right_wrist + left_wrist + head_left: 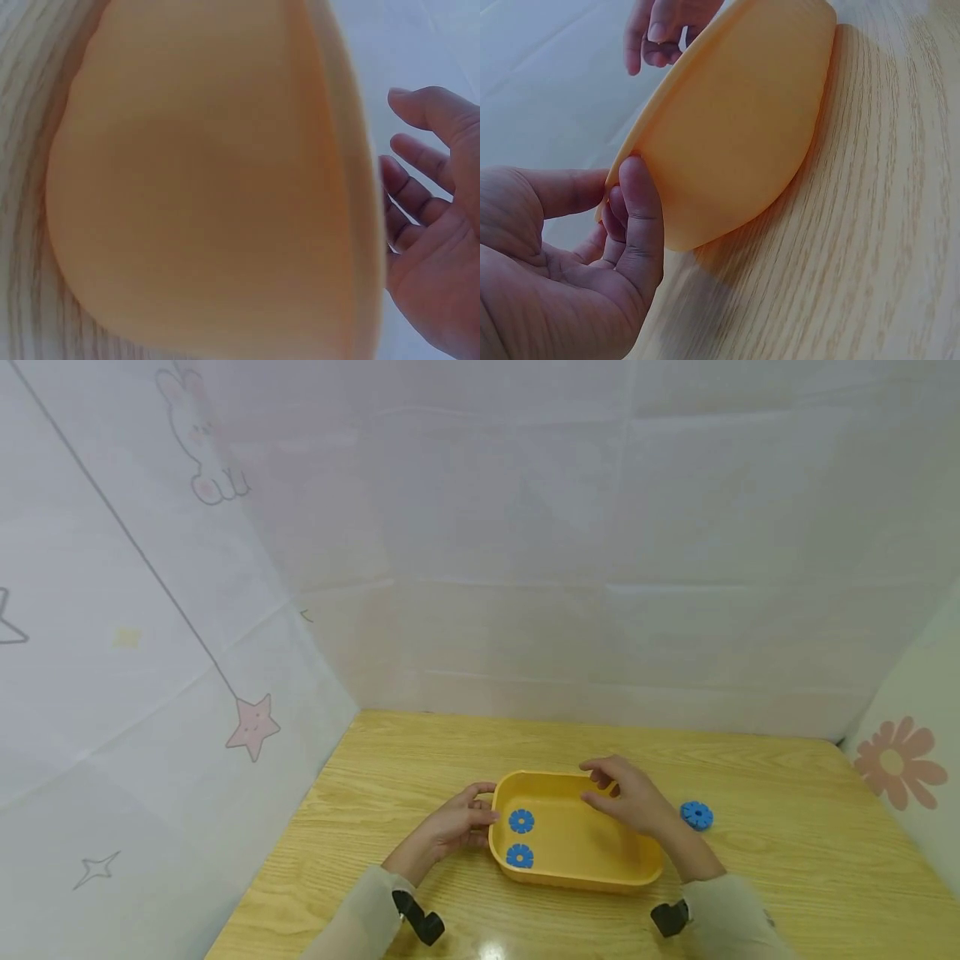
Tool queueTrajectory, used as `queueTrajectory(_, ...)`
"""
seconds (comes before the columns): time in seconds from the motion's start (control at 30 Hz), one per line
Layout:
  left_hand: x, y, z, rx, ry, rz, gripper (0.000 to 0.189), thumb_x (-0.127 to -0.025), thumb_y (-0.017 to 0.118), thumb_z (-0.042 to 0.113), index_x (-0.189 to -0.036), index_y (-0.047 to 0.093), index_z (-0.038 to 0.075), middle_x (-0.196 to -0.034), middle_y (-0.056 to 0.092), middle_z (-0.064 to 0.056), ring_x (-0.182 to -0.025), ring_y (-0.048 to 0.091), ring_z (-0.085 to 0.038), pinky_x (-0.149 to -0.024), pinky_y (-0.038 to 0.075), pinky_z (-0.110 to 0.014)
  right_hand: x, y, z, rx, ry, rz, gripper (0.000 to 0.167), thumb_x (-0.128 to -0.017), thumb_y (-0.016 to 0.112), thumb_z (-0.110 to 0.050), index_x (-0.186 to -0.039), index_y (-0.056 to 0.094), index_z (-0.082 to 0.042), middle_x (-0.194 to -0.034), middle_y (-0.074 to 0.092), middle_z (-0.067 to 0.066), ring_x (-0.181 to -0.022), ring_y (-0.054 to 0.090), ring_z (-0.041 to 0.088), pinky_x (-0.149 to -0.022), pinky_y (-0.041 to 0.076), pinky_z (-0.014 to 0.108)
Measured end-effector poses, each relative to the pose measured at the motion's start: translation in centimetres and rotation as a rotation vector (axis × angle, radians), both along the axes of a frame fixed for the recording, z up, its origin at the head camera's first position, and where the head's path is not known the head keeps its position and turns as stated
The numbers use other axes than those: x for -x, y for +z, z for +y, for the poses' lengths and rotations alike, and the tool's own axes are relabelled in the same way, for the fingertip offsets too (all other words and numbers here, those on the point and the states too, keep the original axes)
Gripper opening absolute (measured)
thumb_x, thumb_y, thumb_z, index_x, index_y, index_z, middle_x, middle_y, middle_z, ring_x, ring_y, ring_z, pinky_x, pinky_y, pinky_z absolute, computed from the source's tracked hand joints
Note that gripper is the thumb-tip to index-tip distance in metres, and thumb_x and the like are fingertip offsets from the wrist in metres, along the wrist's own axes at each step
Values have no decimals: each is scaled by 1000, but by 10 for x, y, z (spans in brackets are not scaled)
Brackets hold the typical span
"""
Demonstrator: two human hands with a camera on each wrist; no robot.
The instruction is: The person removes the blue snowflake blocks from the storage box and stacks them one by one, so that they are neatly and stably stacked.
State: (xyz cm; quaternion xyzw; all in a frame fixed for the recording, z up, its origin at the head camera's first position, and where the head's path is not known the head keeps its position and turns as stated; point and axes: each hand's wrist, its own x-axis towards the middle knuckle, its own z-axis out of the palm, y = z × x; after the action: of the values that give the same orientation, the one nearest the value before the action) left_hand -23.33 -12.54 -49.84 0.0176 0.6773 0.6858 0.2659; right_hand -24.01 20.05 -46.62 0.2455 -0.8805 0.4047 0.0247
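A yellow plastic tray (573,843) with rounded corners stands on the wooden table. My left hand (459,821) grips its left rim, thumb on one side of the wall and fingers on the other, as the left wrist view shows close up. Inside, at the left end, lie two blue flower-shaped notched discs, an upper disc (513,822) and a lower disc (512,858). Over the right part of the tray hovers my right hand (632,799), fingers loosely bent and apart, holding nothing. In the right wrist view that hand (442,202) shows beyond the tray's rim.
Right of the tray, past my right wrist, another blue notched piece (687,815) lies on the table (795,860); it looks thicker, like stacked discs. A pale printed cloth (495,635) hangs behind the table and along both sides.
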Motion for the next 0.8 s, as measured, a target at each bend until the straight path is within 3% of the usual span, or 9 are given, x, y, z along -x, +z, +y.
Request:
queueTrajectory(0.53,0,-1,0,-9,1,4,57,-98,63,7,-150,39,10,-103,58,-9,-82,63,-20,-67,57,-30,0,-15,-35,-47,148,-26,47,-96,72,-27,-133,60,-2,-110,61,13,-96,58,22,-80,54,33)
queueTrajectory(0.8,-1,1,0,-11,-8,2,57,-98,62,6,-150,38,10,-105,58,-10,-84,63,-20,-69,57,-32,2,-24,-51,-47,250,-64,43,-95,72,-18,-132,60,0,-111,62,16,-93,59,25,-77,55,35)
